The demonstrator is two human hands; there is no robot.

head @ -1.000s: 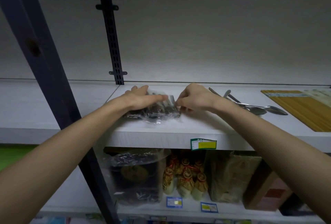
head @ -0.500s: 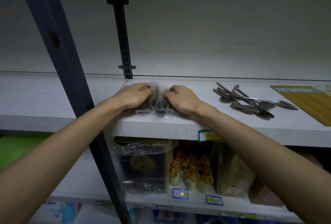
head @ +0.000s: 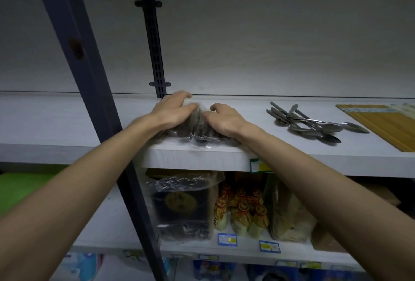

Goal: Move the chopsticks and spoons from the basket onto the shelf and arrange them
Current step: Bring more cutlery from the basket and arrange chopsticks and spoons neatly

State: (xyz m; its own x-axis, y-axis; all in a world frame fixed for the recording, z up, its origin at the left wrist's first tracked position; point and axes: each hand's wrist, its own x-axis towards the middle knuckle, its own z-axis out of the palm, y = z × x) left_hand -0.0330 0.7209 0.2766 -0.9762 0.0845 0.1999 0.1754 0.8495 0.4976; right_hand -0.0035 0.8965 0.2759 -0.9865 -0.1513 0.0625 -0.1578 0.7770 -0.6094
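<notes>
Between the two hands, near the front edge of the white shelf (head: 292,161), sits a crinkly clear plastic pack (head: 197,128) with dark things inside, maybe spoons, but it is too blurry to be sure. The left hand (head: 173,110) lies on the pack's left side with its fingers spread and curled over the top, and the right hand (head: 224,119) presses on the right side, so both hands are squeezing the pack from its two ends. I think they hold it this way to push it straight and keep it from sliding off the edge, since the pack is soft and slippery. To the right of the right hand, well apart from it, a bunch of loose metal spoons (head: 312,121) lies on the same shelf, handles pointing back and bowls pointing to the front right. Farther right lies a flat pack of yellow chopsticks (head: 381,123). The basket is not in view. Each kind seems to get its own spot, side by side.
</notes>
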